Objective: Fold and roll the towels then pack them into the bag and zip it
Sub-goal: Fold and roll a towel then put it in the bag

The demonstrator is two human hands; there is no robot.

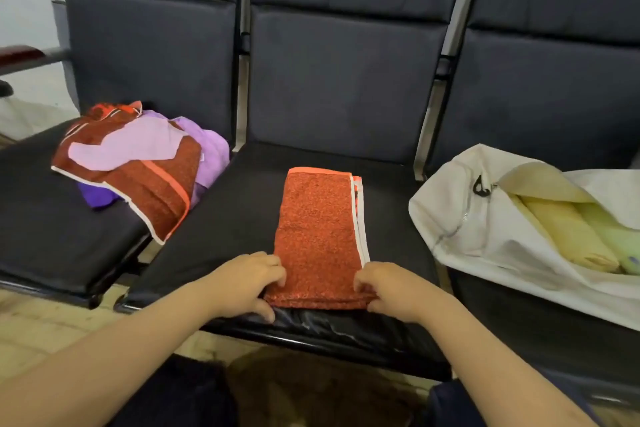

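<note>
An orange towel (318,232), folded into a long narrow strip, lies flat on the middle seat (221,218). My left hand (247,279) pinches its near left corner and my right hand (389,288) pinches its near right corner, both at the seat's front edge. A white bag (460,211) lies open on the right seat, its zipper undone, with a rolled yellow towel (561,232) and a pale green roll (620,239) inside. On the left seat sits a loose heap of towels: a dark red one (152,184) on top, lilac (138,146) and purple ones around it.
Three dark padded seats stand in a row with tall backrests (343,80) behind. A red armrest (20,54) shows at far left. Pale tiled floor (41,329) lies below the seats, and my dark-clothed legs are at the bottom.
</note>
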